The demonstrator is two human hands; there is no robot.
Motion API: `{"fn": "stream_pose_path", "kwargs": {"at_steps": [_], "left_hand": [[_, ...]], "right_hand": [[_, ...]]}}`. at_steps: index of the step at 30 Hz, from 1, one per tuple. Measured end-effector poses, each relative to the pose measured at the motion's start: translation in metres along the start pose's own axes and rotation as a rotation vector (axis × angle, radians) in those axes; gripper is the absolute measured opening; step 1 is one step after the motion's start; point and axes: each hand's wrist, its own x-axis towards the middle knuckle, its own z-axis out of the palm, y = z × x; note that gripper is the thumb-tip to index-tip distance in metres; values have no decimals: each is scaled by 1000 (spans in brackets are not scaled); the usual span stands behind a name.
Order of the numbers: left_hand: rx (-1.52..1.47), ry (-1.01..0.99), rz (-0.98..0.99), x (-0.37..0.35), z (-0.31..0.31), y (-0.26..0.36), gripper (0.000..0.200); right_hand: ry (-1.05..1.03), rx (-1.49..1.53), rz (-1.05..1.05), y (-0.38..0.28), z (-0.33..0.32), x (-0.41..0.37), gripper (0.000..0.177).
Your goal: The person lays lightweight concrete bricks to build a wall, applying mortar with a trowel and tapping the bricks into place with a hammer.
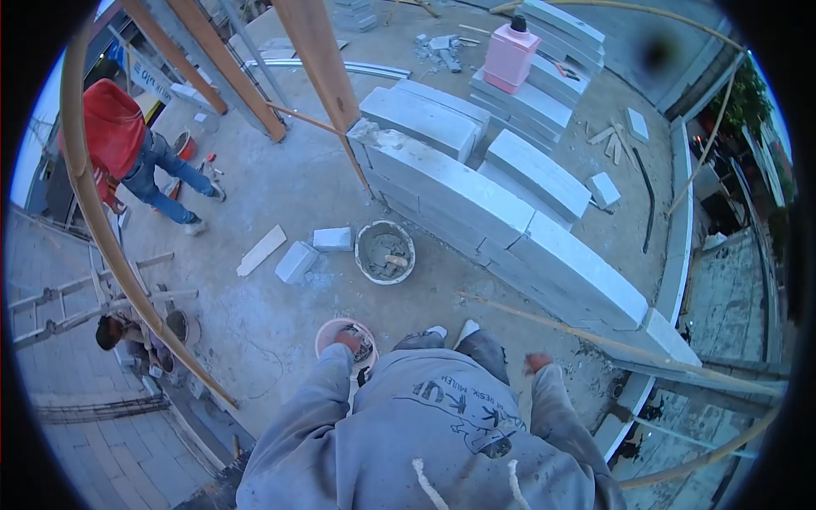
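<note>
My left hand (347, 341) reaches over the pale pink bucket (322, 337) by my feet. Its fingers point down into the bucket and are mostly hidden, so I cannot see whether they grip anything. Dark grey material shows inside the bucket. My right hand (537, 363) hangs out to the right of my legs, with its fingers loosely apart and nothing visible in them. In front of my feet stands a round tub (360, 265) of grey mortar, with a small block-like tool lying on the mortar.
A low wall of pale blocks (476, 200) curves along the right, with loose blocks (535, 174) behind it. A pink jug (511, 61) tops a block stack. Two cut blocks (297, 262) lie left of the tub. People work at left, one in a red top (110, 127). Wooden posts (319, 59) stand ahead.
</note>
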Motion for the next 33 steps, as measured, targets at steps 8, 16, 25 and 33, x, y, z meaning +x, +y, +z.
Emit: {"fn": "stream_pose_path", "kwargs": {"at_steps": [8,16,25,33], "left_hand": [[-194,84,-128,5,13,26,62],[-85,82,90,29,7,95,73],[-248,45,315,41,-6,159,58],[-189,48,268,110,-43,100,54]], "right_hand": [[292,662,53,10,-93,82,17],[65,234,-12,10,-71,53,11],[-88,1329,851,37,-52,-22,21],[14,1257,725,-22,-146,52,24]]}}
